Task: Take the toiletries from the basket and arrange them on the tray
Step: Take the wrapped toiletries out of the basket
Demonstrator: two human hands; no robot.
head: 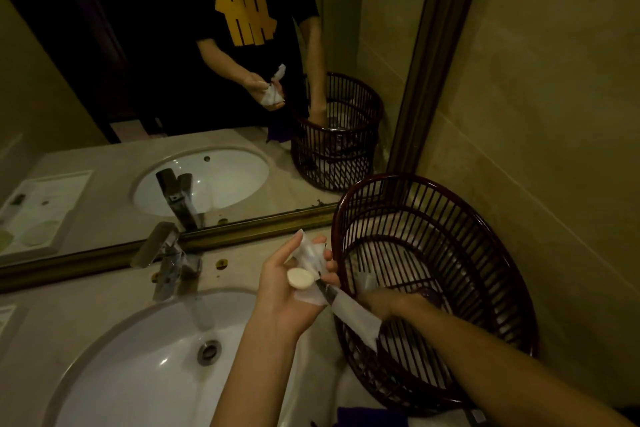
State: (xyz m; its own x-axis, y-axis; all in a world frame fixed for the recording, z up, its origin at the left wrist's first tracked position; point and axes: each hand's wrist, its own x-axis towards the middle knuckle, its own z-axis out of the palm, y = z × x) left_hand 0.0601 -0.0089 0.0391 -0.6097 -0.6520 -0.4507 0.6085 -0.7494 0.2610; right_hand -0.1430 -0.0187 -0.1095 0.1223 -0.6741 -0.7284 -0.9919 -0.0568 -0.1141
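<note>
A dark red slatted basket [460,218] stands on the counter at the right, against the wall. My left hand [287,291] hovers beside its rim, shut on several toiletries: a round cream soap [300,278] and white wrapped packets [311,255]. A long white packet [353,314] sticks out from that hand toward the basket. My right hand [384,305] reaches down inside the basket, blurred, its fingers hidden. More packets [367,282] lie on the basket floor. The tray appears only as a reflection in the mirror [45,208] at the far left.
A white oval sink [145,357] fills the lower left, with a chrome faucet [166,260] behind it. The gold-framed mirror runs along the back of the beige counter [228,274]. A purple cloth [367,418] lies at the bottom edge.
</note>
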